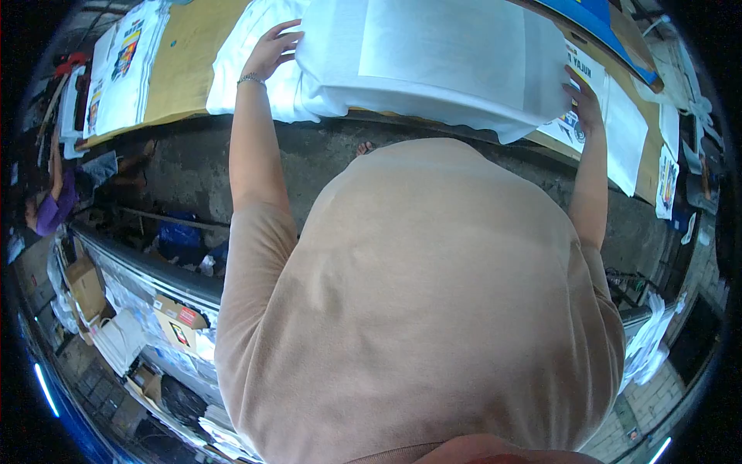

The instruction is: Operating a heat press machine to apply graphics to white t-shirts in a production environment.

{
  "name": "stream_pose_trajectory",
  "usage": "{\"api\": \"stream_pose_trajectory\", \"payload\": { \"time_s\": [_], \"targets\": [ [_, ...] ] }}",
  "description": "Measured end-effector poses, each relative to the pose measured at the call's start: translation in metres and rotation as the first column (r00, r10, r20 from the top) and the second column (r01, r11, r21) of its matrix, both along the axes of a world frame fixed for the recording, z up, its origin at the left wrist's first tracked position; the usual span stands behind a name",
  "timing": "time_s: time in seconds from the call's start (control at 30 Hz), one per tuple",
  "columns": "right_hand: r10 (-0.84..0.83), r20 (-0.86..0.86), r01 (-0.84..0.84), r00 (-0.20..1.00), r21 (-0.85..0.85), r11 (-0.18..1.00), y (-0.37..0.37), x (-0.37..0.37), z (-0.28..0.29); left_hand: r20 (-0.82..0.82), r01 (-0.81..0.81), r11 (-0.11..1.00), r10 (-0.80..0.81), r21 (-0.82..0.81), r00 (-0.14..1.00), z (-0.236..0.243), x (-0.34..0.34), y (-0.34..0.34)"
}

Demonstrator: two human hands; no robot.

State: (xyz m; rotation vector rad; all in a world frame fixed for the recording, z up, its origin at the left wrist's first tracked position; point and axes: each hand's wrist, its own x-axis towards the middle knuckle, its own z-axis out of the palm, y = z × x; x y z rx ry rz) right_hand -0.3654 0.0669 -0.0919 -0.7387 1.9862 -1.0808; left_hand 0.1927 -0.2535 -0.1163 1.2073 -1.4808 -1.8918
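Observation:
A broad sheet of white fabric [440, 54] spreads over the long table, its near edge hanging past the table's front. Across its middle lies a smooth rectangular area with straight edges. At the fabric's left edge is my left hand [272, 52], fingers spread and reaching over it, with a beaded bracelet on the wrist. More crumpled white cloth [243, 66] lies under and beside that hand. My right hand [585, 104] is by the fabric's right edge, its fingers apart and their tips close to the cloth. White printed pieces [580, 69] lie partly beneath that edge.
Printed white pieces [116, 69] are stacked on the tan tabletop [185, 58] at left. A blue board [595, 31] juts in at far right. Behind me stand a rail [154, 267] and a cardboard box [179, 319]. A person in purple [58, 203] is at far left.

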Motion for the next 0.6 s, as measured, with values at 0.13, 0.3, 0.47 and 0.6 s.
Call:
{"api": "stream_pose_trajectory", "payload": {
  "time_s": [0.13,0.3,0.47,0.6],
  "targets": [
    [0.077,-0.718,-0.15,0.692,-0.038,0.988,-0.017,0.034,-0.019,0.292,0.013,0.864,0.156,-0.504,0.943,0.003,-0.036,0.013],
    [0.189,-0.939,-0.392,0.288,0.064,0.918,-0.023,0.114,-0.022,0.31,0.24,0.436,0.096,-0.868,0.946,0.014,-0.098,0.062],
    [0.186,-0.921,-0.326,0.342,0.069,0.943,-0.022,0.129,-0.018,0.521,0.505,0.13,0.229,-0.854,0.822,0.012,-0.112,0.077],
    [0.183,-0.924,-0.335,0.337,0.063,0.94,-0.019,0.125,-0.023,0.519,0.475,0.236,0.177,-0.847,0.837,-0.006,-0.111,0.071]
  ]
}}
